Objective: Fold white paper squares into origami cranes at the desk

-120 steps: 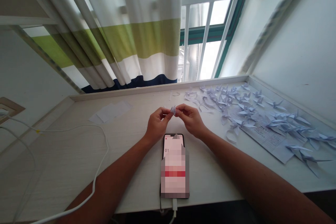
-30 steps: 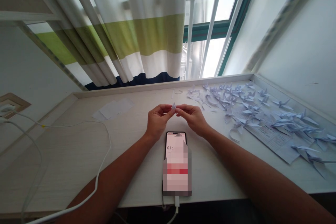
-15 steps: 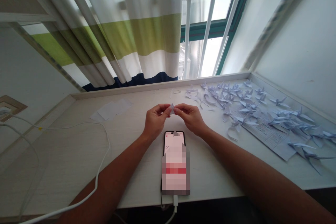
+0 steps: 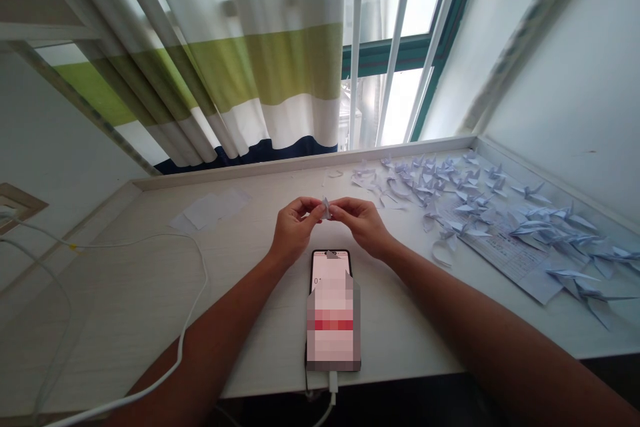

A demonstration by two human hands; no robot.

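Note:
A small piece of folded white paper [image 4: 326, 207] stands upright between my two hands, above the middle of the table. My left hand [image 4: 297, 225] pinches its left side between thumb and fingers. From the right, my right hand [image 4: 361, 221] pinches the other side the same way. The fingertips hide part of the paper's lower edges. Just below the hands lies a phone [image 4: 332, 267] with a lit, partly blurred screen. Many folded paper cranes [image 4: 470, 203] are spread over the table to the right of my right hand.
Flat paper sheets [image 4: 203, 210] lie at the table's left back. Under some cranes is a printed sheet [image 4: 505, 260]. A white cable [image 4: 204, 267] loops across the left side and over my left forearm. Curled paper strips [image 4: 442, 253] lie near the cranes. A raised rim [image 4: 300, 163] borders the table's back.
Both hands keep their pinch on the folded paper, which looks slightly turned. The whole view has shifted a little.

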